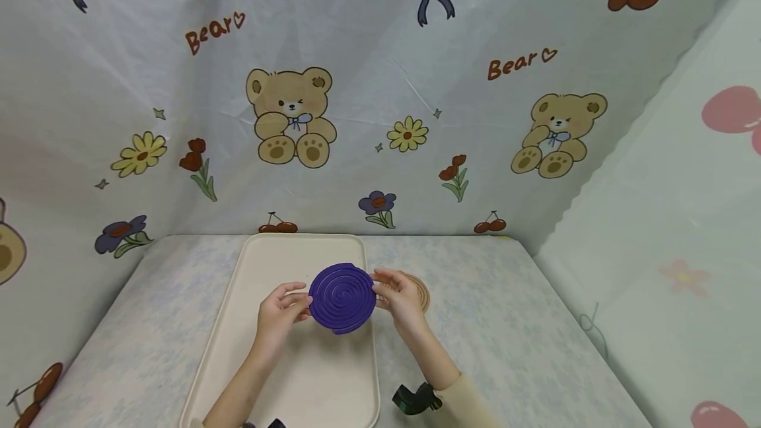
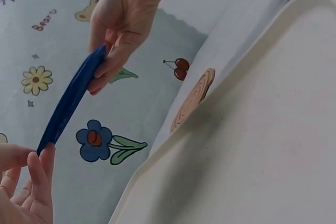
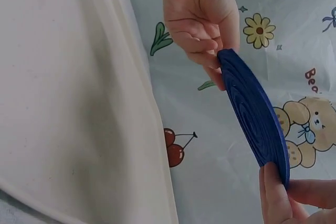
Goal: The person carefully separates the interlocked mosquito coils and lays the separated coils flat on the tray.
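Observation:
A thin blue-purple disc (image 1: 342,298) with spiral ridges on its face is held up over the right part of the cream tray (image 1: 297,375). My left hand (image 1: 276,322) pinches its left edge between thumb and fingers. On the opposite edge, my right hand (image 1: 407,302) pinches it the same way. Both wrist views show the disc nearly edge-on, the left wrist view giving its thin side (image 2: 71,100) and the right wrist view its ridged face (image 3: 249,111). A tan ringed disc (image 1: 423,290) lies on the table, partly hidden behind my right hand.
The tray runs along the left-middle of the pale marbled table (image 1: 505,349), its raised rim (image 1: 376,375) facing the right side. Behind the table hangs a white cloth (image 1: 357,38) printed with bears and flowers. A dark band (image 1: 416,399) is on my right wrist.

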